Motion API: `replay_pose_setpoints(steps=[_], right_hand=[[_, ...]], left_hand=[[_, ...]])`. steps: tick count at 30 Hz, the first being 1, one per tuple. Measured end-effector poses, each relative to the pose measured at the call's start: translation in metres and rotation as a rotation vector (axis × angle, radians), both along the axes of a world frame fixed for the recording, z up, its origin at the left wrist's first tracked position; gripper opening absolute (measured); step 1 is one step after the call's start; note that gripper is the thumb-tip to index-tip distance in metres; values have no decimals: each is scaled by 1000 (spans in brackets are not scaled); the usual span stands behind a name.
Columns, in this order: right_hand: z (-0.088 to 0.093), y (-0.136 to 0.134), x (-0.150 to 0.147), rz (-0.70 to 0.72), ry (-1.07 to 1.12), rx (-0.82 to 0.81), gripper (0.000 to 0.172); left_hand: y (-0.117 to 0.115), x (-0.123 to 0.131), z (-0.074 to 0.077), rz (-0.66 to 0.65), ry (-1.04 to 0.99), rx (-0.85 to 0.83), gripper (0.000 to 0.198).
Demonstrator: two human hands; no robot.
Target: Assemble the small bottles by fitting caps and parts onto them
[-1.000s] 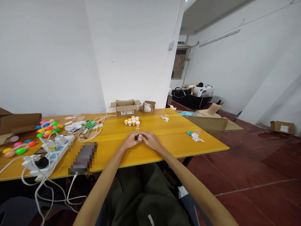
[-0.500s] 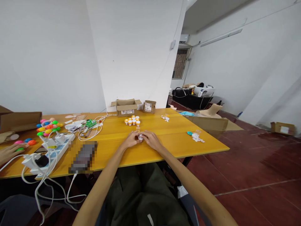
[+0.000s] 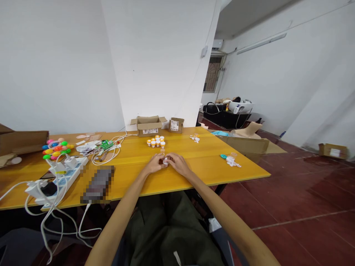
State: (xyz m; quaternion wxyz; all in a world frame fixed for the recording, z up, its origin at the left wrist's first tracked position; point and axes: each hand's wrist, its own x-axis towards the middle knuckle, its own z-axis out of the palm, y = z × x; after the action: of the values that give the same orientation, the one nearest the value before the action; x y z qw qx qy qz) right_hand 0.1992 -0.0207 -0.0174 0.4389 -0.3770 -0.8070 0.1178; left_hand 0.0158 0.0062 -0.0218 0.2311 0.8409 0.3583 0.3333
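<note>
My left hand (image 3: 153,165) and my right hand (image 3: 178,164) meet on the yellow table (image 3: 194,166), fingers curled together around a small white-capped bottle (image 3: 165,161) held between them. Just beyond my hands stands a cluster of several small orange bottles with white caps (image 3: 156,141). A single tiny bottle (image 3: 162,150) sits between that cluster and my fingers.
Two open cardboard boxes (image 3: 149,126) (image 3: 176,125) stand at the table's far edge. White power strips and cables (image 3: 59,173), a phone (image 3: 97,183) and colourful plastic eggs (image 3: 57,148) lie left. Small white parts and a teal cap (image 3: 229,159) lie right, more parts (image 3: 194,138) farther back.
My hands stay together on the small bottle with little movement. Another person's hand reached in at the far left half a second ago, and it and the nearest coloured eggs are gone now.
</note>
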Motion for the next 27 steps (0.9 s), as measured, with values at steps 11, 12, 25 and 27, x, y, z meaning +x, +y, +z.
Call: replay_pose_setpoints(steps=[11,12,25,27], right_hand=[[-6,16,7,129,410,-414,32],[-7,17,7,174,438,-480,32],[-11,23,6,344,666,-685,41],[-10,22,6,342,654,-690,42]], left_hand=[[-10,2,18,124,-178,-101,31],[-11,2,19,135,-185,-100,32],[-16,6,23,100,-333,-64,28],[-16,6,23,98,-329,-56,29]])
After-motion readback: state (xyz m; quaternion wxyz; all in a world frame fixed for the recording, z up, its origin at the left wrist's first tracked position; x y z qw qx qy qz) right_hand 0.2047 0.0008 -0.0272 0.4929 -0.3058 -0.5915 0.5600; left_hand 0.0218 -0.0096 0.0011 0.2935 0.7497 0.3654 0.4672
